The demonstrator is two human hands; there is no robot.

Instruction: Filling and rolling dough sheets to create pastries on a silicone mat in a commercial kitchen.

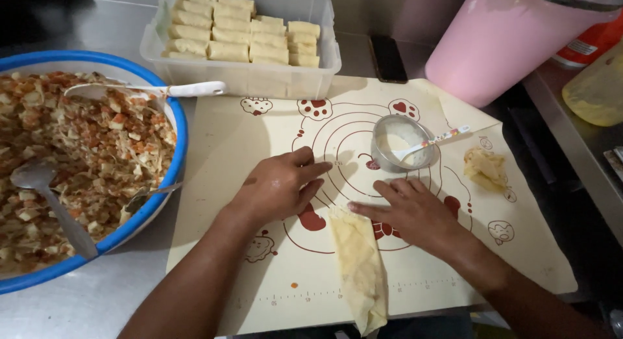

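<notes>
Two hands flat on my pastry mat point(454, 261), left hand point(276, 186) spread, empty, right hand point(415, 212) fingertips touching rolled wrapper point(358, 264) at near centre, small flour-paste bowl point(402, 141) just beyond, filling basin point(170, 118) far left.

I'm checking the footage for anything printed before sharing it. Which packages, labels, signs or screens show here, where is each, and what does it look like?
Phone: dark flat slab, screen off, lying behind the mat beside the clear tub.
Labelled container: far right, behind the pink bucket; red-orange with a white label patch.
Printed mat: cream sheet under both hands, with dark red circles, paw shapes and ruler marks.
No signs.
</notes>
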